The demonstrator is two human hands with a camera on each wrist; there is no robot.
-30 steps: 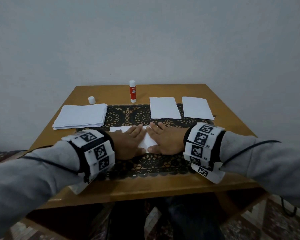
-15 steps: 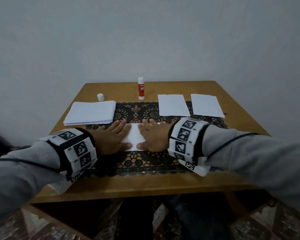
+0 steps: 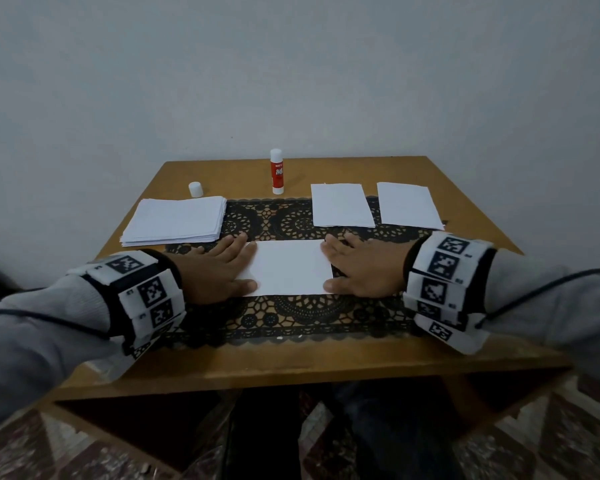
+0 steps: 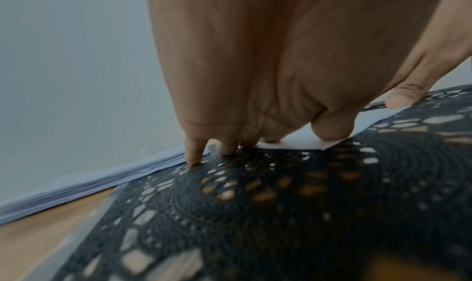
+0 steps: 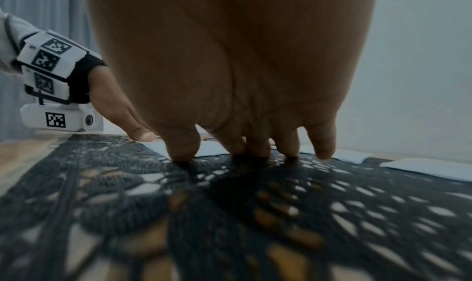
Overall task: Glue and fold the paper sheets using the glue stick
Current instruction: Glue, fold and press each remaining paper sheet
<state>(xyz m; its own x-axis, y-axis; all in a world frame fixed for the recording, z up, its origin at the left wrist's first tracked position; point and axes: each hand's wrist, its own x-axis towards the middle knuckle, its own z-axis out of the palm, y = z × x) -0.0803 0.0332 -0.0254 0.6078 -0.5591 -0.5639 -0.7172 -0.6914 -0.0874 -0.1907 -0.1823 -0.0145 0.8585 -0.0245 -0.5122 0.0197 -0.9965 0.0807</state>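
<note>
A folded white sheet (image 3: 289, 267) lies flat on the black lace mat (image 3: 291, 317) in the middle of the table. My left hand (image 3: 219, 271) lies flat with straight fingers on the sheet's left end (image 4: 304, 142). My right hand (image 3: 357, 270) lies flat on its right end (image 5: 209, 148), fingers straight. The red and white glue stick (image 3: 277, 172) stands upright at the back of the table, apart from both hands. Its white cap (image 3: 195, 189) sits to the left of it.
A stack of white sheets (image 3: 175, 221) lies at the left, just beyond my left hand. Two folded sheets (image 3: 340, 205) (image 3: 408, 205) lie side by side at the back right. The wooden table (image 3: 291, 362) stands against a plain wall.
Both hands have slid apart from the middle of the folded sheet out to its two ends, uncovering its centre. The head view has shifted a little.
</note>
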